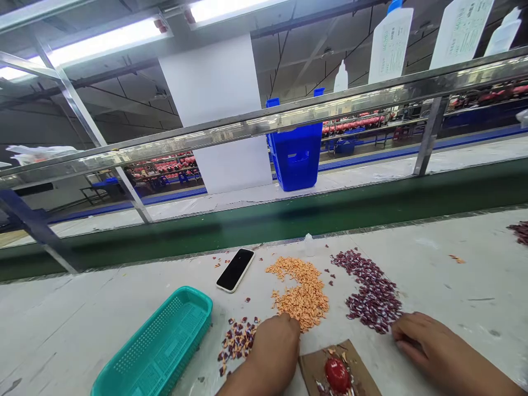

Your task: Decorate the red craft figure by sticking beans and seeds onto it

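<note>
My left hand (274, 349) rests on the white table with its fingertips at the near edge of a heap of small orange pieces (303, 291). My right hand (424, 341) lies flat, its fingertips touching the near end of a heap of dark maroon pieces (373, 294). Whether either hand pinches a piece is hidden. Between my hands sits a brown board (355, 366) with a glossy red oval object (337, 375) on it. A small mixed pile of maroon and orange pieces (237, 341) lies just left of my left hand.
A teal mesh basket (159, 346) stands at the front left. A black phone (235, 269) lies behind the piles. A green conveyor belt (289, 220) runs along the table's far side, with a blue crate (297, 154) beyond it. More maroon pieces (520, 231) lie far right.
</note>
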{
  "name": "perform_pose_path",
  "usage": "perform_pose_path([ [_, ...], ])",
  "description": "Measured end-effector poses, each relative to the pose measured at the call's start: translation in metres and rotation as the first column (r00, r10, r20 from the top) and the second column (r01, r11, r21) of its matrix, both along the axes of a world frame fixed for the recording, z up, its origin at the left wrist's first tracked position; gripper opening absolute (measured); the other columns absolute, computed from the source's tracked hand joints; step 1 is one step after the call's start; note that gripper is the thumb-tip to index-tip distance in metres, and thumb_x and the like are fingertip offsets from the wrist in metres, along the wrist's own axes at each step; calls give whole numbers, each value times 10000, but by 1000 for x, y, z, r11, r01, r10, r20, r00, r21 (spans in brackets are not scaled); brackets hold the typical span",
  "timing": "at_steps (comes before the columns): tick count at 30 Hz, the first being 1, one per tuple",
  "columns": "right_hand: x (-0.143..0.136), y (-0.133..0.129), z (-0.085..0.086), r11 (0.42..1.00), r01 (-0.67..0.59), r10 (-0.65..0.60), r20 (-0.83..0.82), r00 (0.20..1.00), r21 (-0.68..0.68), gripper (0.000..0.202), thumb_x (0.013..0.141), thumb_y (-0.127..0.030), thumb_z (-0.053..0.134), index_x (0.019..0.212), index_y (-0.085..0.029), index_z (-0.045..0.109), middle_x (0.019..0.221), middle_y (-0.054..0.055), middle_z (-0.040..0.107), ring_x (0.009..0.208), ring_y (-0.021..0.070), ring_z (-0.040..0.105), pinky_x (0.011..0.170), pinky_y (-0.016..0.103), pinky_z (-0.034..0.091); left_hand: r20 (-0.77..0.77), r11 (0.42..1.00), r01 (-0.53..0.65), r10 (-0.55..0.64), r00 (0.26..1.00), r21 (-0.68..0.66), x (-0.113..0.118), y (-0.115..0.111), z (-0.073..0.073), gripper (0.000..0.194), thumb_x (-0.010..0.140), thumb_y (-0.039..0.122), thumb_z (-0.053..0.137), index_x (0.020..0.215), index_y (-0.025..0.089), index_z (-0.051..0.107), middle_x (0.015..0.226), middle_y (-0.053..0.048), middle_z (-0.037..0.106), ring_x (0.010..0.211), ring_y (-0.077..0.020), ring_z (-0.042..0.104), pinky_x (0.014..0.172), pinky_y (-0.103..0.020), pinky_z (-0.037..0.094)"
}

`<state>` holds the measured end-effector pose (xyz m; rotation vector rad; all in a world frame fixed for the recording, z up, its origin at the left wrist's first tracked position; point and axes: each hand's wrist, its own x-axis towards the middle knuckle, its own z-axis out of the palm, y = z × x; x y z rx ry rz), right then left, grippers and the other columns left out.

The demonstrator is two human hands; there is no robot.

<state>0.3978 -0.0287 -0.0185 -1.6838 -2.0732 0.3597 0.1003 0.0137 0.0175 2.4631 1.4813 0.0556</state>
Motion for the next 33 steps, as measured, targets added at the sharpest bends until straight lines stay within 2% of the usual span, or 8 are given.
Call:
perform_pose_path([
  [4, -22, -3, 12, 986, -43, -4, -285, 958, -159, 140, 775, -236, 479, 704, -227, 599, 717, 27, 675, 699, 215, 621, 639, 302, 496, 132, 998, -32, 38, 991, -45, -3, -1, 6, 232, 747, 102, 441, 814, 120, 662, 875, -177, 686, 819, -333, 633, 720, -448, 454],
  [9, -58, -8, 31, 963, -182, 80, -439, 895, -196, 112, 755, -228, 497, 695, -208, 589, 718, 30, 664, 706, 209, 617, 637, 292, 487, 436, 970, -96, 188, 880, -225, -12, -10, 5, 117, 717, 144, 457, 736, 194, 561, 701, -16, 625, 672, -170, 586, 606, -267, 437],
  [12, -78, -10, 40, 964, -238, 189, -326, 926, -118, 131, 744, -135, 513, 687, -201, 610, 774, 39, 670, 776, 209, 613, 715, 310, 471, 563, 898, -106, 356, 746, -427, -13, -18, -10, 16, 732, 217, 456, 741, 210, 468, 560, 48, 521, 495, -116, 511, 474, -215, 413],
  [16, -95, -10, 43, 950, -310, 305, -95, 948, -37, 177, 768, -79, 519, 710, -207, 625, 798, 34, 663, 797, 211, 591, 737, 330, 447, 677, 744, 28, 590, 441, -667, -10, -33, -26, 210, 689, 335, 619, 693, 216, 446, 442, 91, 477, 375, -71, 429, 406, -184, 361],
  [20, -104, -8, 38, 941, -339, 339, 43, 940, -8, 178, 795, -105, 527, 696, -212, 630, 791, 45, 660, 783, 232, 587, 717, 355, 441, 694, 673, 169, 690, 205, -720, -6, -44, -30, 390, 573, 416, 790, 653, 186, 486, 484, 56, 575, 372, -54, 483, 392, -158, 322],
  [23, -108, -9, 36, 940, -341, 341, -32, 940, -10, 173, 789, -100, 527, 698, -214, 622, 768, 37, 654, 766, 217, 591, 712, 342, 449, 682, 646, 253, 725, 92, -720, -1, -48, -33, 496, 487, 487, 841, 652, 173, 494, 542, 29, 632, 395, -61, 533, 400, -151, 322],
  [28, -119, -18, 40, 962, -273, 266, -364, 893, 35, 147, 798, -155, 510, 682, -215, 577, 740, 19, 620, 720, 182, 599, 648, 283, 482, 662, 616, 349, 749, 18, -706, 7, -51, -42, 532, 466, 520, 852, 659, 176, 495, 487, 22, 643, 394, -78, 548, 429, -166, 365],
  [33, -128, -22, 44, 963, -249, 267, -444, 855, 98, 159, 806, -234, 509, 660, -222, 572, 704, 14, 597, 662, 177, 592, 602, 282, 484, 680, 631, 362, 733, 11, -686, 11, -55, -46, 549, 470, 557, 836, 672, 181, 491, 451, 28, 629, 380, -76, 526, 420, -160, 334],
])
